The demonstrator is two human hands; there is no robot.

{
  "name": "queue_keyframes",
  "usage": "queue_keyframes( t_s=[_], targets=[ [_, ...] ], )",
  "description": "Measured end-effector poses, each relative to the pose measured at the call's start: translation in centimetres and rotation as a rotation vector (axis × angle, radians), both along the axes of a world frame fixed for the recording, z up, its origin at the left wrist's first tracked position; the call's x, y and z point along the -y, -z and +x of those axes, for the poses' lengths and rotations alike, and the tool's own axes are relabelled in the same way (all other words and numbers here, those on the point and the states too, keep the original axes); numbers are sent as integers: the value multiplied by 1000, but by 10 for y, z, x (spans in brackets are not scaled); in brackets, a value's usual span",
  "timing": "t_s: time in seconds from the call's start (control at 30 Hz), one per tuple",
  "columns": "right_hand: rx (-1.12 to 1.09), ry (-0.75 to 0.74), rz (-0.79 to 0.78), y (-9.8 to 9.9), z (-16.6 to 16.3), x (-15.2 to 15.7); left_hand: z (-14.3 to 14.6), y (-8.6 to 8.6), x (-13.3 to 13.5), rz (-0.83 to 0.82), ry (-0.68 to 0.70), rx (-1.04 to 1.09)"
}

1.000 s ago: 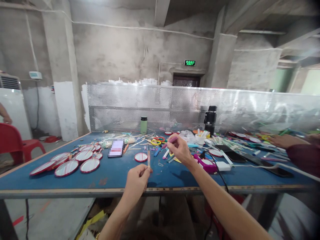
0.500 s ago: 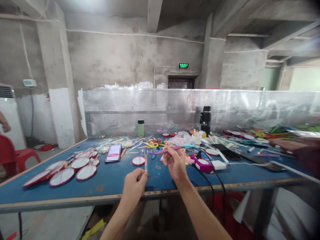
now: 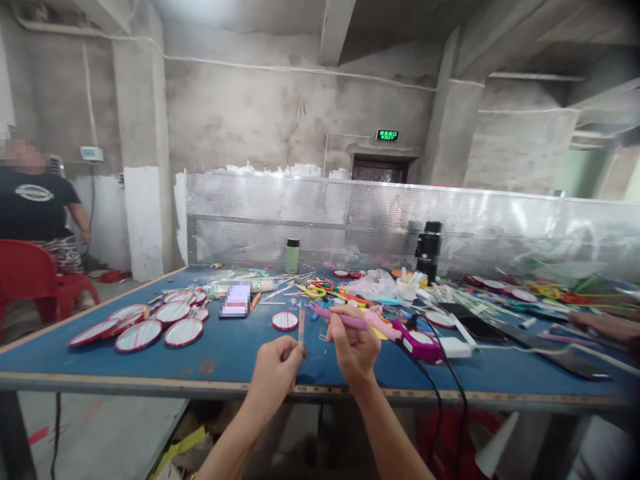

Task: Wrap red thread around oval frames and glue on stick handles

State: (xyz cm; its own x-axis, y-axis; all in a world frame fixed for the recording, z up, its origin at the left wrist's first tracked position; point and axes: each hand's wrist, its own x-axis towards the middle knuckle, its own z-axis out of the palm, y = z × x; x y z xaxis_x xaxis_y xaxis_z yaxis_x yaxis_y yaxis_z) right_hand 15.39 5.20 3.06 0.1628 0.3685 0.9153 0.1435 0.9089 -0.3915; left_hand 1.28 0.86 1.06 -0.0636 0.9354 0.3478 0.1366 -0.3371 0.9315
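Note:
My left hand [image 3: 275, 369] is closed in a pinch on a thin wooden stick [image 3: 301, 323] that it holds upright over the near edge of the blue table [image 3: 225, 360]. My right hand [image 3: 352, 345] is closed round a pink marker [image 3: 340, 319], held almost level with its tip pointing left toward the stick. The two hands are close together, a short gap apart. A small round red-rimmed disc [image 3: 285, 321] lies on the table just beyond them.
Several red-rimmed round discs [image 3: 145, 327] lie at the left. A pink glue gun [image 3: 417, 337] with black cords, phones [image 3: 475, 327], a green flask [image 3: 292, 256], a black bottle [image 3: 430, 248] and loose craft pieces crowd the middle and right. A person [image 3: 35, 207] stands by a red chair [image 3: 30, 280]. Another person's arm [image 3: 600, 325] rests at right.
My right hand has drawn back toward me with the pink marker and come close to the left hand's stick. The view has swung, and a standing person now shows at the left.

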Motion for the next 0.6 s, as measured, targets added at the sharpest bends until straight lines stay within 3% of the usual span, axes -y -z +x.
queue_keyframes(
  t_s=[0.23, 0.6],
  targets=[
    [150, 95, 150, -10, -2, 7, -1, 7, -4, 58, -39, -89],
    [211, 113, 164, -9, -3, 8, -3, 12, -7, 97, -49, -146]
  ],
)
